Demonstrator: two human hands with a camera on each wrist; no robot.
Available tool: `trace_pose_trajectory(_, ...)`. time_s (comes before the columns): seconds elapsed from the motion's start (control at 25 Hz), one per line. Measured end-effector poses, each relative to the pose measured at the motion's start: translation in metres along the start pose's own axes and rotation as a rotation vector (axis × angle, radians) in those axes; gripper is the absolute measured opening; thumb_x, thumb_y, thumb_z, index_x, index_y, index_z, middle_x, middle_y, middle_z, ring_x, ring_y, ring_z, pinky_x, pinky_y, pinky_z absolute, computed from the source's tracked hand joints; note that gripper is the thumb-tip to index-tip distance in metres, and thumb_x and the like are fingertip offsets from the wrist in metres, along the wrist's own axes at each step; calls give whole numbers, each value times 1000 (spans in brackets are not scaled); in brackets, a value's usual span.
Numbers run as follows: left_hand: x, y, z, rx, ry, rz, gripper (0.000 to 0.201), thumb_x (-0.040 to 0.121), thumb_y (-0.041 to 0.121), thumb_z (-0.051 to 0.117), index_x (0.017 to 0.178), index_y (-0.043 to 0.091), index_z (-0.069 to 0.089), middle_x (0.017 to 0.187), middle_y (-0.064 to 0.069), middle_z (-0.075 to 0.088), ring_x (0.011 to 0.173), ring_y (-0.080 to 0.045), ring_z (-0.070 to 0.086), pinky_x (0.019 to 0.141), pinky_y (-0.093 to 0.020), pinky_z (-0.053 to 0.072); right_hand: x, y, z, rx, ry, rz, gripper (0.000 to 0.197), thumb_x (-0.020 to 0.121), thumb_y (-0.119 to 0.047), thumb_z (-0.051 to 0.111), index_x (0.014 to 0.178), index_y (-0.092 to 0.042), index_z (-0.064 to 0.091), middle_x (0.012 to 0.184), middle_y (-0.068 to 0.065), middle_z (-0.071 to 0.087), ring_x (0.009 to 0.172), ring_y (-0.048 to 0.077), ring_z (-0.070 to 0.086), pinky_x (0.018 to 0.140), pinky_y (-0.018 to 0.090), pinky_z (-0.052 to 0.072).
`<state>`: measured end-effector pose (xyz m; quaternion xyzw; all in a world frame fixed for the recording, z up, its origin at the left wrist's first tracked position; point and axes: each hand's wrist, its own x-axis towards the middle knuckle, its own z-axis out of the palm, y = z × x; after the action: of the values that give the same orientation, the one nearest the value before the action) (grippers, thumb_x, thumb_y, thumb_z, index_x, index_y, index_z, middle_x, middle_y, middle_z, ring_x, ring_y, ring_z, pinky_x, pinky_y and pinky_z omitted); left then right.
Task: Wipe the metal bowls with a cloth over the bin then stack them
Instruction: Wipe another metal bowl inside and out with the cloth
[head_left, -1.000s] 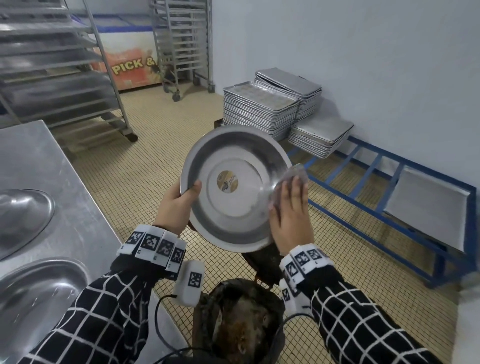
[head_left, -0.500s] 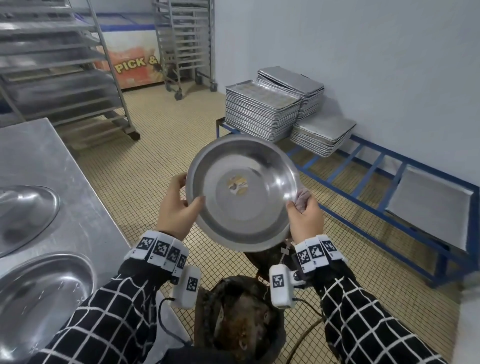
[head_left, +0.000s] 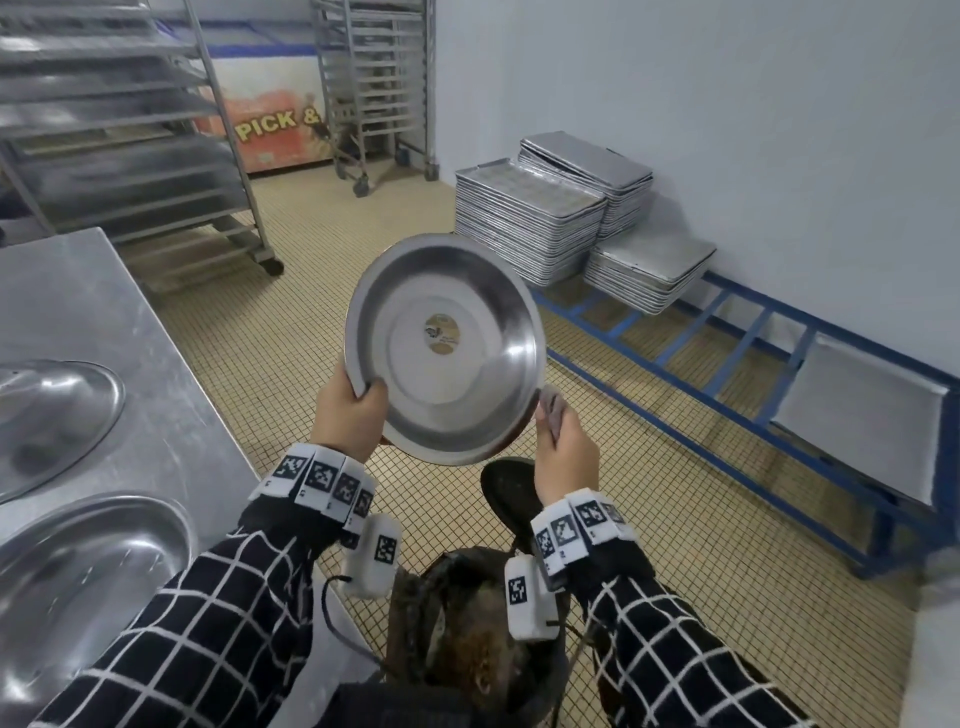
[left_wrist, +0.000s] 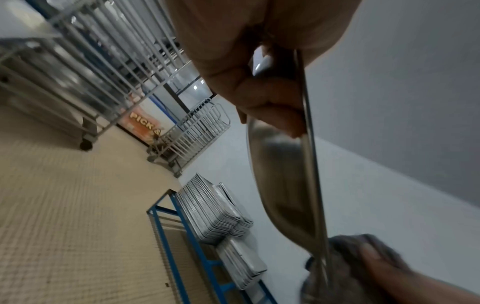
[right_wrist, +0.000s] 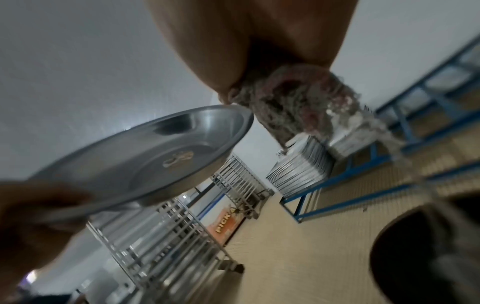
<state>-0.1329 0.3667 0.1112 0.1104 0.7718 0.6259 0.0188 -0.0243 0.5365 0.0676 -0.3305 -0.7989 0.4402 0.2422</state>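
Note:
I hold a shallow metal bowl (head_left: 447, 348) tilted up with its inside, marked by a round sticker, facing me. My left hand (head_left: 353, 410) grips its lower left rim, thumb inside the bowl (left_wrist: 283, 185). My right hand (head_left: 563, 452) holds a crumpled grey cloth (head_left: 551, 410) against the lower right rim; the cloth (right_wrist: 291, 111) touches the edge of the bowl (right_wrist: 145, 160). The dark bin (head_left: 467, 639) stands on the floor below my hands, its lid (head_left: 511, 493) open. Two more metal bowls (head_left: 57, 415) (head_left: 78, 587) lie on the steel table at left.
The steel table (head_left: 78, 306) runs along my left. Wheeled tray racks (head_left: 130, 130) stand behind it and further back (head_left: 374, 83). Stacked baking trays (head_left: 530, 218) sit on a low blue frame (head_left: 727, 374) along the right wall. Tiled floor lies between.
The right hand with the cloth slid off the bowl's inner face down to its lower right rim. The bowl turned a little in my left hand.

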Motion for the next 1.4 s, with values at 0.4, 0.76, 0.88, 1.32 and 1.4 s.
trace_pose_trajectory(0.4, 9, 1, -9, 116, -46, 72, 7, 98, 21, 49, 96, 20, 56, 78, 4, 61, 68, -8, 56, 56, -18, 45, -34, -2, 32, -487, -630, -641, 67, 94, -61, 0, 151, -30, 17, 157, -7, 22, 144, 10, 20, 117, 36, 20)
trace_pose_trajectory(0.76, 11, 3, -1, 114, -79, 35, 12, 97, 23, 51, 93, 16, 60, 80, 3, 64, 70, -10, 59, 57, -20, 43, -40, -1, 35, -291, -608, -505, 56, 100, -49, 12, 144, -26, 38, 150, -7, 38, 141, 6, 28, 117, 38, 25)
trace_pose_trajectory(0.88, 10, 5, -2, 73, -80, 8, 18, 96, 19, 52, 80, 17, 58, 72, 1, 59, 63, -13, 53, 56, -24, 42, -24, 7, 17, -484, -604, -538, 48, 103, -43, 18, 145, -29, 36, 152, -10, 34, 142, 4, 23, 118, 35, 16)
trace_pose_trajectory(1.32, -4, -15, 7, 78, -318, -182, 10, 92, 10, 56, 95, 5, 64, 90, -23, 70, 79, -40, 67, 77, -53, 56, 74, 42, -38, -541, -304, -450, 58, 102, -27, 34, 152, -20, 5, 158, -1, 10, 134, 11, 32, 103, 24, 35)
trace_pose_trajectory(1.4, -4, -15, 6, 65, -334, -199, 8, 91, 10, 57, 94, 6, 64, 91, -22, 70, 83, -41, 67, 79, -52, 56, 73, 39, -41, -310, -224, -362, 50, 100, -24, 42, 148, -17, 29, 139, 2, 47, 119, 13, 50, 92, 22, 40)
